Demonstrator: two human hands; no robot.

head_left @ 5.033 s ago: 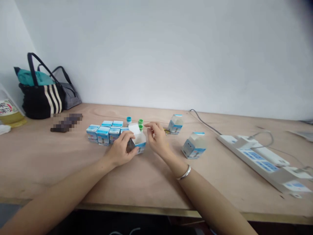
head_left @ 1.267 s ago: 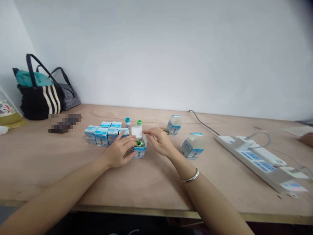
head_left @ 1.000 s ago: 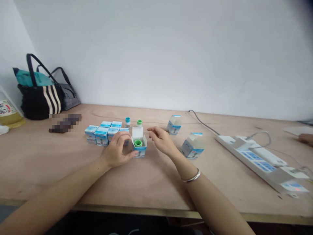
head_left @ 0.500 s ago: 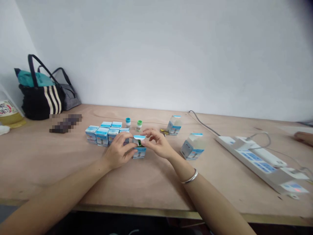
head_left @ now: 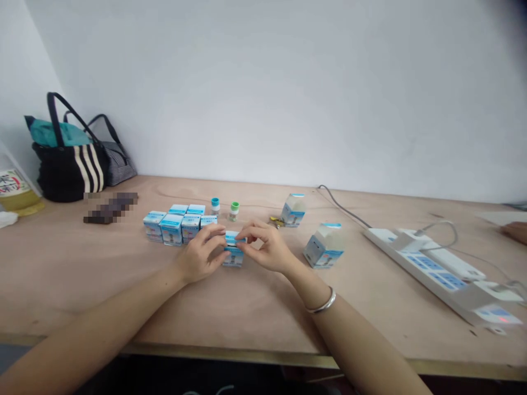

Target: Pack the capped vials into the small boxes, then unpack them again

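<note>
A small blue-and-white carton [head_left: 233,258] stands upright on the table between my hands, its top flap folded down almost level. My left hand [head_left: 201,252] grips the carton's left side, fingers curled along the upper edge. With thumb and fingers pinched at the front edge of the flap, my right hand [head_left: 265,247] holds the carton's lid from the right. Just behind are two small vials, one with a blue cap [head_left: 215,206] and one with a green cap [head_left: 234,210]. A group of several closed cartons [head_left: 172,229] sits left of my left hand.
Two cartons with raised flaps, one nearer [head_left: 324,247] and one farther [head_left: 293,210], stand to the right. Beyond them lies a power strip [head_left: 436,271] with cables. Bags [head_left: 69,170], a bottle [head_left: 16,186] and a blurred dark object [head_left: 111,207] are left. Another person's hand [head_left: 515,232] shows far right.
The carton's flap has come down from raised to nearly closed, covering the green item seen inside before. My right hand's fingers have drawn together at the flap; my left hand has barely moved.
</note>
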